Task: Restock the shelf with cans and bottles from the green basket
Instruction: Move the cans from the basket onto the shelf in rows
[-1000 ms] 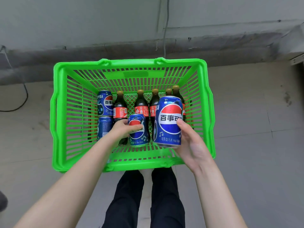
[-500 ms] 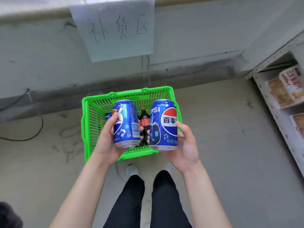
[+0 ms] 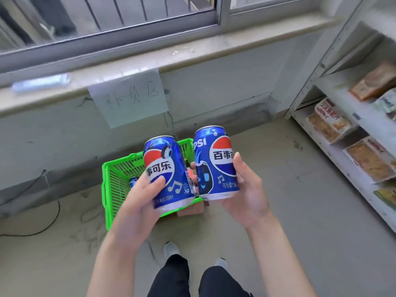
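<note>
Grey concrete floor [image 3: 300,211], scuffed and dusty. Pale wall [image 3: 225,82] ahead, with a stone sill [image 3: 192,52] under a sliding window [image 3: 107,18] — bars outside, daylight coming in. Handwritten paper sign [image 3: 128,97] taped below the sill. Black cable [image 3: 51,221] loose on the floor at left. White metal shelf unit [image 3: 306,86] at right — boxed packets [image 3: 368,161] on its boards

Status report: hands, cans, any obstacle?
Left hand grips one blue can. Right hand grips the other can. Green basket on floor below. No obstacle seen toward shelf.

Held out in front, left hand [image 3: 139,202] gripping left can [image 3: 165,168], right hand [image 3: 246,194] gripping right can [image 3: 214,163]
</note>
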